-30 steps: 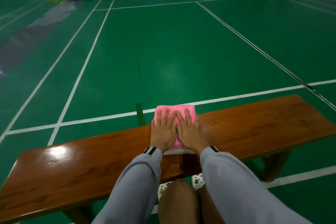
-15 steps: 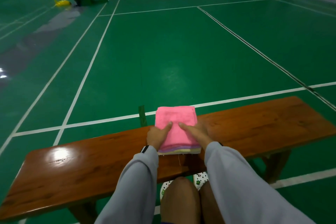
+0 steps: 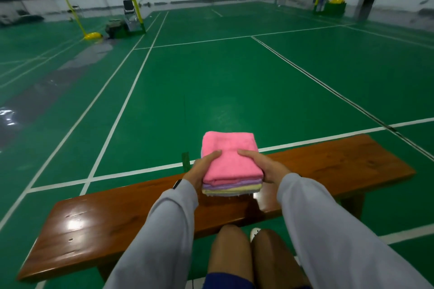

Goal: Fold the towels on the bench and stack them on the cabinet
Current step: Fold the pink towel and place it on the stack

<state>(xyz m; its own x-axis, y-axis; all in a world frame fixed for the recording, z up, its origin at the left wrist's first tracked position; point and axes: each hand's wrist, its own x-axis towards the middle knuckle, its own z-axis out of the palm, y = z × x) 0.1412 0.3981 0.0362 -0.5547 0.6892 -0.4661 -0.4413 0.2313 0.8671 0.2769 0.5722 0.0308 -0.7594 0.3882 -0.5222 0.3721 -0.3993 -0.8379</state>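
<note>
Glossy brown wooden bench — standing on the green court floor.

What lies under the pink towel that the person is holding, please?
Beneath the pink towel, only front edges show: a purple towel, then a pale yellow towel, and a whitish layer lowest. Their tops are covered, and the left hand and right hand hide the stack's sides.

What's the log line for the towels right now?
left hand: grips towel stack | right hand: grips towel stack | top towel: pink | stack: seems just above bench
</note>
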